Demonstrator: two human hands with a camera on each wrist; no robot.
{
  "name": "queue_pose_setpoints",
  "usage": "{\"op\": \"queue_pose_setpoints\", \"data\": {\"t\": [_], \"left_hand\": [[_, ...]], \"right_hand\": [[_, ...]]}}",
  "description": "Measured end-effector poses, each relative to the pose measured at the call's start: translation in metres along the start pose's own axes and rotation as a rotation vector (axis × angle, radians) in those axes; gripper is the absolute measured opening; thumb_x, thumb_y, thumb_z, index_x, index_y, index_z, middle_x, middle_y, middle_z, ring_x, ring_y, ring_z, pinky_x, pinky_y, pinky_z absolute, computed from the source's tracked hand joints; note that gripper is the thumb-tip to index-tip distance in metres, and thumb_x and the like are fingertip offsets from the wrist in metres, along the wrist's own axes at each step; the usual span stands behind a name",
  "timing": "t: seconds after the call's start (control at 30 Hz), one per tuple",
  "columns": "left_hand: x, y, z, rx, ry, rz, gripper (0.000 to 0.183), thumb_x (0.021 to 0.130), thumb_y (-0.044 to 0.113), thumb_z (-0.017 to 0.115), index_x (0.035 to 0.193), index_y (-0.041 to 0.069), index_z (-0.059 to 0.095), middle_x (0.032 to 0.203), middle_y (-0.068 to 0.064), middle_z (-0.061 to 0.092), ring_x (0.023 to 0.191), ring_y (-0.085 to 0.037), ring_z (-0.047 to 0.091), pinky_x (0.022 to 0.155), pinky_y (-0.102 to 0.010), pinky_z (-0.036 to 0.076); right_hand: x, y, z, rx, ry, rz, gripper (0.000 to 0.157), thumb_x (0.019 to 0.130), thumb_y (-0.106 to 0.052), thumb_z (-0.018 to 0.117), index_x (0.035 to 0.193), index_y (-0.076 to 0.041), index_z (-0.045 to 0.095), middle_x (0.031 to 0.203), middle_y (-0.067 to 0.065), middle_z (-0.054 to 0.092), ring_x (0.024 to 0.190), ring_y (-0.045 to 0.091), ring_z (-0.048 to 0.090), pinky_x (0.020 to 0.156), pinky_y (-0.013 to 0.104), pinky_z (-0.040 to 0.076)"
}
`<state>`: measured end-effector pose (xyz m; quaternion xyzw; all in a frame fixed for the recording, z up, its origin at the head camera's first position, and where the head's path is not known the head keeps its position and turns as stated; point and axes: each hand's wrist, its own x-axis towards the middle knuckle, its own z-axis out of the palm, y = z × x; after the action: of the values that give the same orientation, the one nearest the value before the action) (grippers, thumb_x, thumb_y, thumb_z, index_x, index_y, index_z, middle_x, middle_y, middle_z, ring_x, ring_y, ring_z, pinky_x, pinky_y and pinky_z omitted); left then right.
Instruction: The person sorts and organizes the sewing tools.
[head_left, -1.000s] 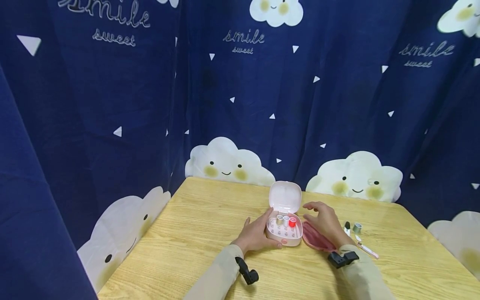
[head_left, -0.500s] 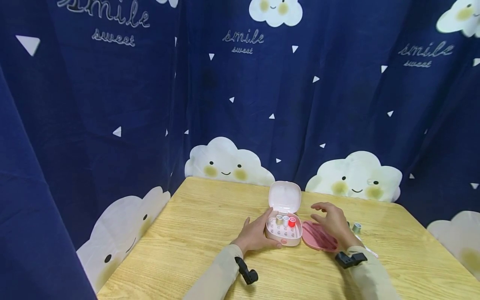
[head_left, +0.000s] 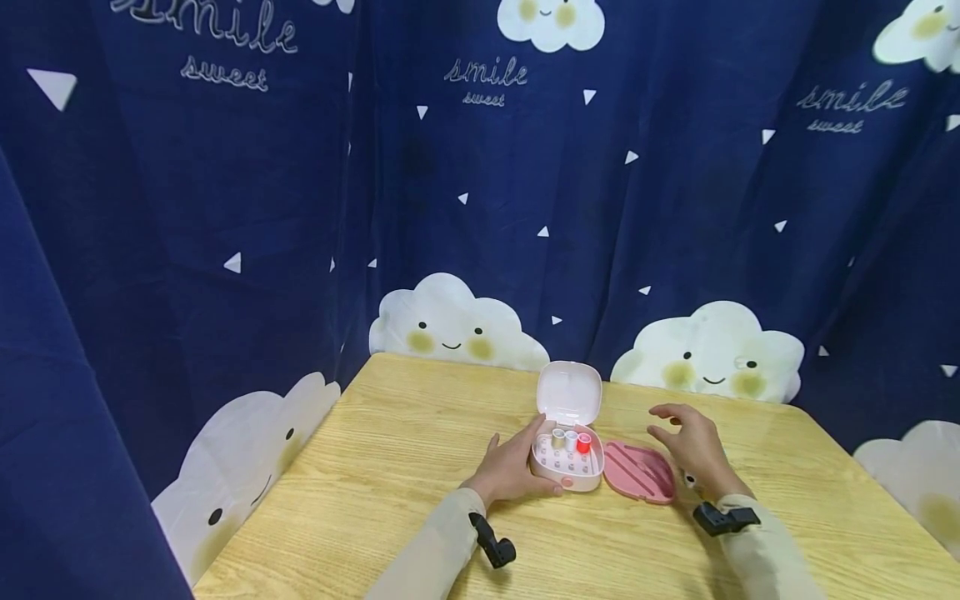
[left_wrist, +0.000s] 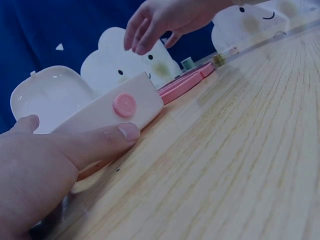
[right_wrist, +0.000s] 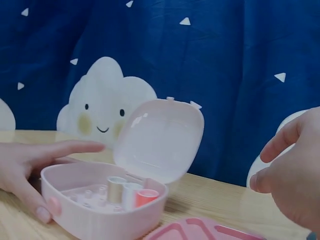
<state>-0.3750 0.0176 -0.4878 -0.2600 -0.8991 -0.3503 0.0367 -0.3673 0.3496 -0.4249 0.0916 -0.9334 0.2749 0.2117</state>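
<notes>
A pale pink sewing box (head_left: pixel 543 473) stands with its lid (head_left: pixel 569 392) raised. Inside, beige (head_left: pixel 558 439), white (head_left: pixel 572 441) and red (head_left: pixel 583 443) thread spools stand in a row at the back, with bare pegs in front. My left hand (head_left: pixel 506 468) holds the box at its left side, thumb (left_wrist: pixel 107 140) along the front below the round pink button (left_wrist: pixel 124 105). My right hand (head_left: pixel 696 450) hovers right of the box, fingers loosely bent, holding nothing. Between box and right hand lies a darker pink compartment tray (head_left: pixel 639 472).
A green thread spool (left_wrist: pixel 187 63) stands beyond the tray in the left wrist view; the right hand and forearm hide it in the head view. A dark blue curtain (head_left: pixel 495 208) with cloud prints hangs behind the wooden table (head_left: pixel 420 417).
My right hand has moved right, away from the box, uncovering the pink tray and covering the small items at the right. The left hand and box stay put.
</notes>
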Motion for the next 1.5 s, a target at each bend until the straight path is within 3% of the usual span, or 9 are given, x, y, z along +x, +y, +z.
{"op": "queue_pose_setpoints", "data": {"t": [0.27, 0.5, 0.77, 1.07, 1.2, 1.5], "left_hand": [[0.001, 0.0, 0.002, -0.003, -0.002, -0.015, 0.123, 0.072, 0.064, 0.088, 0.167, 0.031, 0.017, 0.165, 0.009, 0.033, 0.149, -0.014, 0.033, 0.121, -0.063, 0.008], [0.001, 0.001, 0.001, -0.004, -0.005, -0.024, 0.124, 0.072, 0.063, 0.088, 0.167, 0.03, 0.017, 0.165, 0.009, 0.033, 0.149, -0.013, 0.033, 0.122, -0.062, 0.007], [0.002, -0.001, 0.001, 0.009, -0.004, -0.018, 0.123, 0.071, 0.064, 0.088, 0.167, 0.032, 0.018, 0.165, 0.01, 0.033, 0.149, -0.012, 0.033, 0.122, -0.061, 0.008], [0.002, -0.003, 0.001, 0.021, 0.003, -0.011, 0.123, 0.071, 0.064, 0.088, 0.167, 0.032, 0.018, 0.165, 0.01, 0.033, 0.149, -0.011, 0.033, 0.121, -0.062, 0.009], [0.001, -0.002, 0.0, 0.02, 0.003, -0.01, 0.122, 0.071, 0.064, 0.088, 0.167, 0.032, 0.018, 0.165, 0.01, 0.033, 0.149, -0.011, 0.033, 0.121, -0.062, 0.009], [0.0, -0.004, -0.001, 0.03, 0.009, 0.01, 0.123, 0.072, 0.065, 0.087, 0.167, 0.029, 0.019, 0.164, 0.008, 0.035, 0.148, -0.012, 0.034, 0.121, -0.063, 0.01]], "right_hand": [[-0.01, 0.022, -0.01, 0.033, 0.006, 0.083, 0.037, 0.097, -0.012, 0.072, 0.129, 0.005, 0.065, 0.13, 0.033, 0.056, 0.116, 0.052, 0.053, 0.091, 0.064, 0.049], [-0.016, 0.04, -0.013, -0.004, 0.062, 0.055, 0.037, 0.098, -0.013, 0.072, 0.129, 0.005, 0.066, 0.128, 0.033, 0.057, 0.113, 0.052, 0.054, 0.087, 0.064, 0.049], [-0.02, 0.059, -0.018, -0.028, 0.104, 0.1, 0.038, 0.097, -0.012, 0.071, 0.13, 0.007, 0.063, 0.128, 0.036, 0.054, 0.112, 0.055, 0.053, 0.088, 0.068, 0.045], [-0.03, 0.082, -0.017, -0.024, 0.177, 0.102, 0.038, 0.095, -0.008, 0.071, 0.127, 0.009, 0.063, 0.122, 0.038, 0.058, 0.106, 0.055, 0.058, 0.086, 0.064, 0.046], [-0.033, 0.089, -0.016, -0.041, 0.164, 0.129, 0.038, 0.096, -0.011, 0.068, 0.128, 0.009, 0.062, 0.124, 0.039, 0.058, 0.106, 0.055, 0.058, 0.085, 0.064, 0.046], [-0.04, 0.099, -0.012, -0.031, 0.085, 0.287, 0.048, 0.099, -0.022, 0.068, 0.137, 0.005, 0.058, 0.132, 0.033, 0.057, 0.11, 0.051, 0.06, 0.083, 0.061, 0.047]]}}
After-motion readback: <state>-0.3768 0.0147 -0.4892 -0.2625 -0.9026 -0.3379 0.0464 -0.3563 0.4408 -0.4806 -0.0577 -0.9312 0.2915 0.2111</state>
